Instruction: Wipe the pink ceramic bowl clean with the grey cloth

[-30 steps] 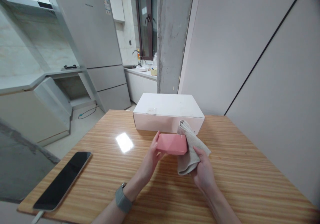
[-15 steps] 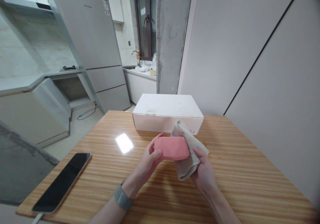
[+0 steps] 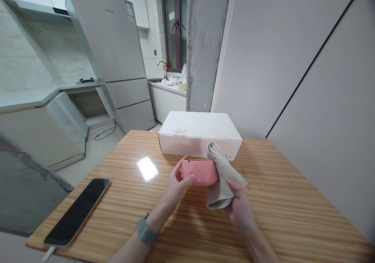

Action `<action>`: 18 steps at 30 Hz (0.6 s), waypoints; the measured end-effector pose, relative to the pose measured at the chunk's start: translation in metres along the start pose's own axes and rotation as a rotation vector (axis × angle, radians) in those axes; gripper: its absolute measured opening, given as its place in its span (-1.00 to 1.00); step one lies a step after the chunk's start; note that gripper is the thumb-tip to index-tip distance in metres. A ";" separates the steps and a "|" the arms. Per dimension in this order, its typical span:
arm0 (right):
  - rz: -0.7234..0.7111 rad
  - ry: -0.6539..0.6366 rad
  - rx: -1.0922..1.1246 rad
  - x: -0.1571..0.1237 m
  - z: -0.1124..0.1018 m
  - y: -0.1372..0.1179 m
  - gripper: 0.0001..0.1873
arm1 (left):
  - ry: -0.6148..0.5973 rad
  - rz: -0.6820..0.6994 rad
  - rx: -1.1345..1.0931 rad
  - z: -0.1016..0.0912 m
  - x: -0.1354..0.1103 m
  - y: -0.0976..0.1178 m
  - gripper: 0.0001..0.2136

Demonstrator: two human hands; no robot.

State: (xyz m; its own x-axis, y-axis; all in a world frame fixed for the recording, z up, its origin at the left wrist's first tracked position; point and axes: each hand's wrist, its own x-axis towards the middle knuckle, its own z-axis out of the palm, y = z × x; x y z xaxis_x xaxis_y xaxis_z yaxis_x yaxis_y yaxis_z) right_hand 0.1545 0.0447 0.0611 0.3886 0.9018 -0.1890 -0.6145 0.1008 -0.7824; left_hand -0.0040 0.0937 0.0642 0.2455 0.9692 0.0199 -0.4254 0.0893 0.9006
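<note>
While a flat black phone (image 3: 77, 212) lies at the left edge of the striped wooden table (image 3: 293, 200), the left hand (image 3: 175, 185), with a grey band (image 3: 145, 231) on its wrist, closes thumb and fingers on the left end of a pink faceted plastic container (image 3: 200, 172), held just above the tabletop in front of a shut white cardboard box (image 3: 202, 130). A folded beige woven cloth (image 3: 221, 177) drapes over the container's right end, and the right hand (image 3: 241, 208) grips that cloth from below.

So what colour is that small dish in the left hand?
The small faceted dish is plain pink, head view.
</note>
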 end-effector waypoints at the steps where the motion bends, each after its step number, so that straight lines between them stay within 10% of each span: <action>1: 0.035 0.027 0.000 0.000 -0.001 0.001 -0.83 | 0.011 0.004 0.015 -0.001 0.000 -0.001 -0.17; 12: 0.103 0.092 0.045 0.005 -0.001 -0.008 -0.83 | -0.046 -0.105 -0.213 -0.004 0.006 -0.003 -0.52; 18: 0.145 0.135 0.126 0.002 0.007 -0.019 -0.72 | -0.073 0.011 -0.135 -0.003 0.000 0.000 -0.35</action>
State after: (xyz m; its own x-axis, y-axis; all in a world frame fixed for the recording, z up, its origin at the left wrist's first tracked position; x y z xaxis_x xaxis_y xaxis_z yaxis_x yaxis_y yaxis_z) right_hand 0.1626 0.0472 0.0798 0.3735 0.8469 -0.3785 -0.7479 0.0335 -0.6629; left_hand -0.0061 0.0947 0.0629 0.3004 0.9516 0.0652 -0.5402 0.1134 0.8339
